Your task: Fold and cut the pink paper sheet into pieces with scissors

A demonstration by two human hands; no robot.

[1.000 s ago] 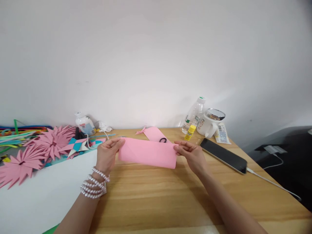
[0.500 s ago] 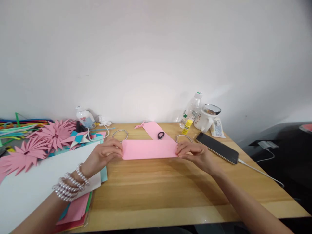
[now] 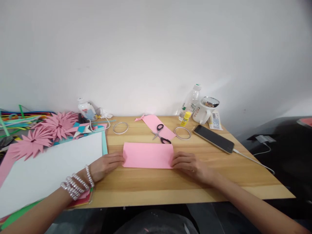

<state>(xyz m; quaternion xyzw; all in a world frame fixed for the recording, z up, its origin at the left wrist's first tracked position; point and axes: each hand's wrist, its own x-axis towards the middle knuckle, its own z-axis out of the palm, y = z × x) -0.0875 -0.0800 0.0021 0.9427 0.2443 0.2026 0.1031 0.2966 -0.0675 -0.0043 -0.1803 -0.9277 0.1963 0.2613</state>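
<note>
Lowered from mid-air, the folded pink paper [image 3: 148,155] now lies flat on the wooden table [image 3: 151,185]. The right hand [image 3: 188,162] covers its right edge, so any thumb beneath is hidden. The left hand [image 3: 107,164] meets the left edge, and both hands press with fingers outstretched, unclenched.

Pink paper [image 3: 148,155]: matt, smooth. Desk [image 3: 170,183]: light wood w/ grain, slight sheen. Scissors [image 3: 161,134]: metal blades, blk plastic handles. Phone [image 3: 214,138]: glossy blk screen. Bottle [image 3: 190,103]: clear plastic. Mug [image 3: 202,113]: white, glossy. Bracelets [image 3: 74,187]: pearly beads, shiny. White sheet [image 3: 48,169]: matt paper.
</note>
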